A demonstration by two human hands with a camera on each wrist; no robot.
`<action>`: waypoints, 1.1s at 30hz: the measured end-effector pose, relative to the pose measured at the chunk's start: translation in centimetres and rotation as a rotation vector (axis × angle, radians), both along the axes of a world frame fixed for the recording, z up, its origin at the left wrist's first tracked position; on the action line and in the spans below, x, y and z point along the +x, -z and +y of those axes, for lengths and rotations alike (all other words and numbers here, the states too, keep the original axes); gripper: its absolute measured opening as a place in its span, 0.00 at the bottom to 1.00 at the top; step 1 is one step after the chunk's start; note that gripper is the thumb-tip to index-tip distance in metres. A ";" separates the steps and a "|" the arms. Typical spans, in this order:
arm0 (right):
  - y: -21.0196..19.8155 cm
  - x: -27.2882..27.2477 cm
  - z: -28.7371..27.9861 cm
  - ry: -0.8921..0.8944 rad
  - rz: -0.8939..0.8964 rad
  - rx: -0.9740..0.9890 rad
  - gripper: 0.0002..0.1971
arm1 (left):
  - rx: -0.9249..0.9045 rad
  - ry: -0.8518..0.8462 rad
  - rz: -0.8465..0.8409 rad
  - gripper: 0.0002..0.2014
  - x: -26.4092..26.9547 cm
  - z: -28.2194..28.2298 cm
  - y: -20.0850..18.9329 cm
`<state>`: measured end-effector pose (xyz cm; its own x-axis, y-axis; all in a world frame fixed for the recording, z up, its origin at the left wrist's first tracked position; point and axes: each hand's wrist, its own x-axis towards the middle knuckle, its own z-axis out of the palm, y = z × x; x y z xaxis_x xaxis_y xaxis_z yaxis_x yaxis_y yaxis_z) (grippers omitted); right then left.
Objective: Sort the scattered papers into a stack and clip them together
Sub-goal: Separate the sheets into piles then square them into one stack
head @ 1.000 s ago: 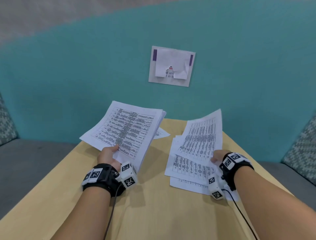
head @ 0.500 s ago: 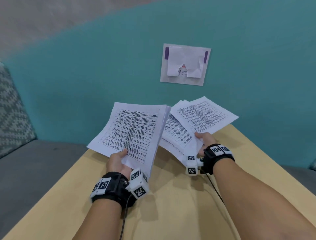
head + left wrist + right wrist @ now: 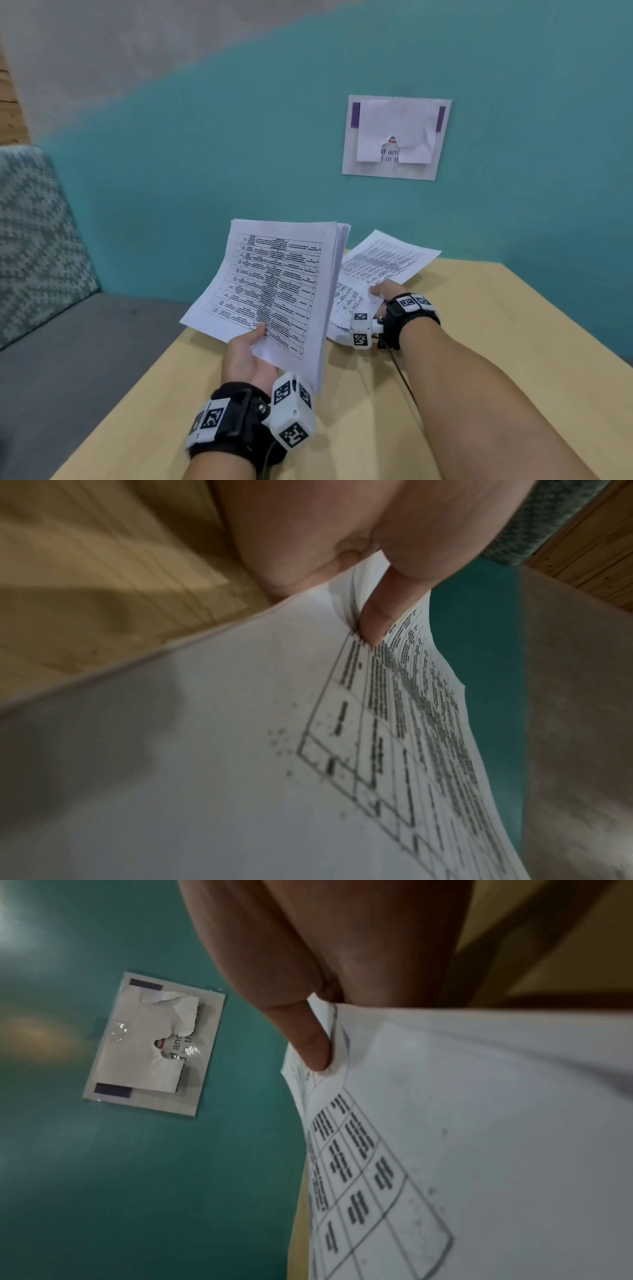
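Note:
My left hand (image 3: 251,354) grips a thick stack of printed table sheets (image 3: 274,291) by its near edge, thumb on top, tilted up above the wooden table (image 3: 479,325). In the left wrist view the thumb (image 3: 380,615) presses on the stack (image 3: 240,750). My right hand (image 3: 385,291) pinches a smaller bundle of loose printed sheets (image 3: 383,260), held just right of and partly behind the stack. In the right wrist view the thumb (image 3: 308,1042) lies on that bundle (image 3: 462,1123). No clip is visible.
The light wooden table stands against a teal wall (image 3: 205,137) carrying a taped notice with torn paper (image 3: 395,137). A grey bench seat (image 3: 68,342) with a patterned cushion (image 3: 30,222) lies to the left of the table.
My right hand lifted the loose sheets off the table and carried them left, up against the stack. The left hand raised and steepened its stack. The head view swung left.

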<state>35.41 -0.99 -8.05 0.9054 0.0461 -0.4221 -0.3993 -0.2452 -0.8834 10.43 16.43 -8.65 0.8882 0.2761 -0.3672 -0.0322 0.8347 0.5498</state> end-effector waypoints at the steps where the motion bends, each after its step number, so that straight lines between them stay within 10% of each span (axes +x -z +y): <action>1: 0.4 0.7 -1.0 -0.013 -0.015 -0.064 0.19 | 0.006 -0.001 0.003 0.15 -0.1 0.1 0.0; 15: -6.6 -12.9 -18.4 -0.156 -0.046 -0.702 0.16 | -0.016 0.034 0.035 0.21 -1.6 -1.1 -0.4; 33: -3.4 -13.1 -11.4 -0.381 -0.219 -1.135 0.17 | 0.052 -0.057 0.068 0.19 0.5 0.0 1.3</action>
<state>22.32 -12.44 -4.67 0.9716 0.0288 -0.2349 -0.0022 -0.9915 -0.1304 10.97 16.47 -9.93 0.8441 0.3456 -0.4099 -0.0400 0.8030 0.5946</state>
